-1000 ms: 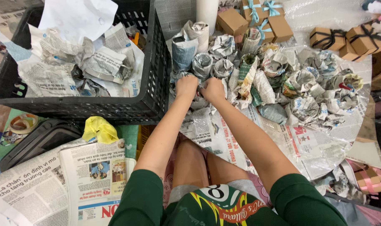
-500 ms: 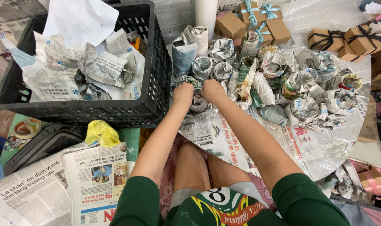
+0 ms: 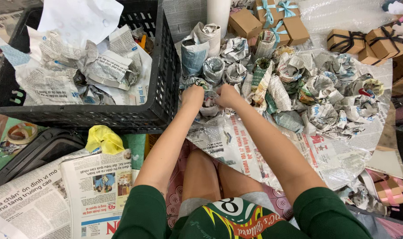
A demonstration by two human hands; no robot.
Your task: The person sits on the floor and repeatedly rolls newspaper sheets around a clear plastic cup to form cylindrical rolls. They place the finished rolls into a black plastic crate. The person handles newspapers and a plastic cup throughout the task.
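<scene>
Between our knees and the black crate, head view: our left hand and right hand meet, fingers closed on one newspaper-wrapped bundle; it sits directly between both hands, equally near, axis unclear; wrapped bundles spread right.

A black crate is walling off the left, close beside the left hand. Wrapped newspaper bundles are crowding the floor ahead and to the right of the right hand. A flat newspaper sheet is lying open below both hands.
</scene>
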